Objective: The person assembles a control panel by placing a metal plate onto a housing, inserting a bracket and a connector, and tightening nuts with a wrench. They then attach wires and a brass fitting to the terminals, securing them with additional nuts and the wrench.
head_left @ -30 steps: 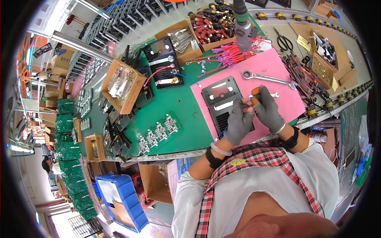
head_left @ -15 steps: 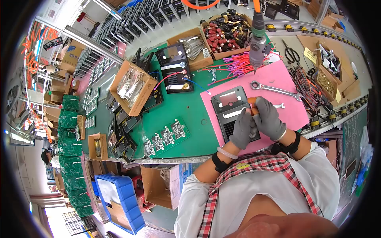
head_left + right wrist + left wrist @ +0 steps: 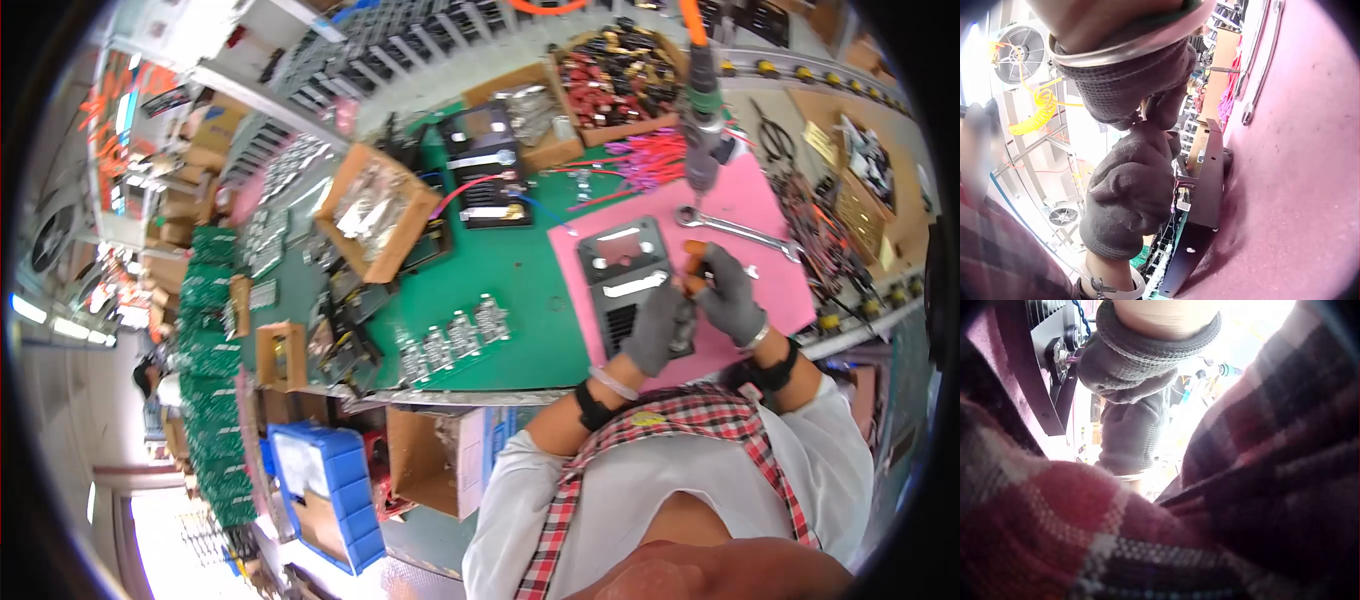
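Both hands wear grey gloves with bare or covered fingertips and meet over a black metal panel [image 3: 603, 290] on a pink mat [image 3: 790, 300]. My left hand [image 3: 655, 325] has its fingers curled, knuckles towards the panel's lower right. Against its fingertips, my right hand [image 3: 730, 300] pinches with an orange-tipped finger. A thin pale piece [image 3: 1143, 110] shows between the fingers in the right wrist view; I cannot tell its kind. In the left wrist view a round fitting [image 3: 1060, 357] stands on the panel close beside the left hand. A small wrench [image 3: 752, 272] lies partly behind the right hand.
A ratchet spanner [image 3: 740, 232] lies on the mat's far side. Above it hangs a power screwdriver [image 3: 703, 140]. Red wires [image 3: 650, 160], a box of red and black terminals [image 3: 615, 85], a tilted carton of metal strips [image 3: 375, 215] and circuit boards [image 3: 455, 340] surround the mat.
The whole scene has shifted right and slightly down as the head turned. The hands stay together over the panel, with fingers drawn in closer than one second ago.
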A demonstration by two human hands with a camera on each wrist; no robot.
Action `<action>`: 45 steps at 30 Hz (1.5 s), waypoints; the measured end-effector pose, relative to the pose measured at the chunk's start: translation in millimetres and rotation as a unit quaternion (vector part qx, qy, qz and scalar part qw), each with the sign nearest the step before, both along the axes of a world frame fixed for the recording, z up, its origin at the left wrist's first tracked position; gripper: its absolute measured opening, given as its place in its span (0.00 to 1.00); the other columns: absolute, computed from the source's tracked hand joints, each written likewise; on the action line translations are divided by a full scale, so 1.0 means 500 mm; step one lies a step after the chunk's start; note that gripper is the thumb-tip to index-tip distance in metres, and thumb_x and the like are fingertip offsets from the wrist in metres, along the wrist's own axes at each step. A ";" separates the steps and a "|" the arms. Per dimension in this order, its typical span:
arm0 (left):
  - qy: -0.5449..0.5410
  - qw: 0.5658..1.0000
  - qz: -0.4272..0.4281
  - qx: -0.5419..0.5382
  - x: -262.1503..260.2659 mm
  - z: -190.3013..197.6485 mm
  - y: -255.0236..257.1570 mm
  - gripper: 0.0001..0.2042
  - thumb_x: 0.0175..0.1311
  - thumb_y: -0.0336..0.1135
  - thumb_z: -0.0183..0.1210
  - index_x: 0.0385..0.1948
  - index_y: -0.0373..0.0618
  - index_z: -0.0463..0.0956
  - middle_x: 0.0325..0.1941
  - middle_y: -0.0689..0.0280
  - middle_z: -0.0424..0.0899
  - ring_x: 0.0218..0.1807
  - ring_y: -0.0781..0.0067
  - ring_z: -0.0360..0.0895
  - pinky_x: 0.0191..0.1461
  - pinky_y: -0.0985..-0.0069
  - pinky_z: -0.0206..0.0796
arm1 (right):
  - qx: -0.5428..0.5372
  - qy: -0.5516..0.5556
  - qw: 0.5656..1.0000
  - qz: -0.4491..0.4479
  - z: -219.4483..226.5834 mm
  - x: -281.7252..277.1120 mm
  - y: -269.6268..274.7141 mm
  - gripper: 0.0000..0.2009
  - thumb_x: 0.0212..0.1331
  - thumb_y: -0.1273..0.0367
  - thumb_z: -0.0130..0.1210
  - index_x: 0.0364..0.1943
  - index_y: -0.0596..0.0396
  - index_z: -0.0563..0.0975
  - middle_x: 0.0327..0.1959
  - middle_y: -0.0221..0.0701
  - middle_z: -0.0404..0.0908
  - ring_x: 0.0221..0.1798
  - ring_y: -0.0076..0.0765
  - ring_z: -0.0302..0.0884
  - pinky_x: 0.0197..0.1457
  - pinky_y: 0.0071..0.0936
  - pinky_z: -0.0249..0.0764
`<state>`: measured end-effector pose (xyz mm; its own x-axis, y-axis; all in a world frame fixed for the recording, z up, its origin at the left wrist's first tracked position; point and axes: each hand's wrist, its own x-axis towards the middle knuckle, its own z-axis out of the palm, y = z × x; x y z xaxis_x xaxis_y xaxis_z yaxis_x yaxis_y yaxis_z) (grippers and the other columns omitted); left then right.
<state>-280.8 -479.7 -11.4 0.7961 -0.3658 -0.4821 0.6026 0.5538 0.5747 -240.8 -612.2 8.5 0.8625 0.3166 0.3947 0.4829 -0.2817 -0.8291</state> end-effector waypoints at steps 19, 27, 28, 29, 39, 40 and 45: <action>-0.052 0.998 0.022 -0.022 0.004 -0.010 0.003 0.15 0.66 0.52 0.41 0.28 0.52 0.60 0.14 0.75 0.57 0.11 0.82 0.53 0.13 0.85 0.49 | 0.034 0.172 0.982 0.070 -0.005 0.005 -0.040 0.22 0.50 0.72 0.57 0.52 0.54 0.68 0.25 0.28 0.71 0.28 0.22 0.69 0.33 0.20 0.68; 0.006 0.999 0.032 -0.005 0.015 0.024 -0.011 0.12 0.67 0.46 0.39 0.26 0.51 0.59 0.14 0.75 0.56 0.10 0.83 0.50 0.10 0.85 0.44 | 0.020 0.186 0.981 0.043 -0.017 0.011 -0.043 0.20 0.52 0.76 0.51 0.52 0.58 0.67 0.25 0.27 0.71 0.25 0.19 0.68 0.29 0.19 0.69; 0.015 0.999 0.039 -0.004 0.016 0.025 -0.009 0.12 0.67 0.45 0.39 0.25 0.51 0.59 0.14 0.75 0.56 0.10 0.83 0.50 0.10 0.85 0.44 | 0.027 0.191 0.979 0.058 -0.020 0.013 -0.048 0.20 0.52 0.76 0.51 0.52 0.59 0.67 0.25 0.27 0.71 0.25 0.18 0.68 0.29 0.18 0.69; 0.005 0.999 0.038 -0.002 0.016 0.022 -0.010 0.12 0.67 0.45 0.39 0.25 0.51 0.59 0.14 0.75 0.56 0.10 0.83 0.50 0.10 0.85 0.44 | 0.069 0.232 0.968 0.063 -0.022 0.013 -0.050 0.20 0.52 0.76 0.51 0.52 0.59 0.67 0.26 0.27 0.71 0.25 0.18 0.68 0.29 0.18 0.69; 0.002 0.999 0.024 0.026 0.018 0.020 -0.015 0.12 0.66 0.45 0.39 0.24 0.51 0.57 0.14 0.73 0.57 0.11 0.82 0.51 0.13 0.83 0.48 | 0.162 0.323 0.930 0.073 -0.023 0.013 -0.049 0.18 0.53 0.76 0.51 0.49 0.60 0.67 0.25 0.26 0.71 0.23 0.17 0.68 0.24 0.16 0.67; 0.000 0.999 0.021 0.030 0.018 0.019 -0.015 0.13 0.66 0.45 0.39 0.23 0.52 0.57 0.14 0.73 0.57 0.11 0.82 0.51 0.13 0.83 0.48 | 0.195 0.340 0.916 0.081 -0.021 0.013 -0.051 0.16 0.53 0.76 0.51 0.48 0.60 0.68 0.25 0.26 0.71 0.22 0.17 0.67 0.23 0.15 0.67; -0.021 0.999 0.011 0.037 0.014 0.020 -0.024 0.13 0.67 0.46 0.39 0.24 0.52 0.57 0.14 0.73 0.57 0.11 0.82 0.52 0.14 0.83 0.49 | 0.039 0.312 0.947 0.067 0.004 0.016 -0.047 0.11 0.53 0.77 0.50 0.42 0.61 0.70 0.22 0.26 0.71 0.21 0.17 0.67 0.23 0.17 0.67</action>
<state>-273.6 -491.7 -1.4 0.8234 -0.3127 -0.4735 0.5655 0.5214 0.6390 -232.8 -635.8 10.6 0.8899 0.4299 -0.1523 -0.0811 -0.1794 -0.9804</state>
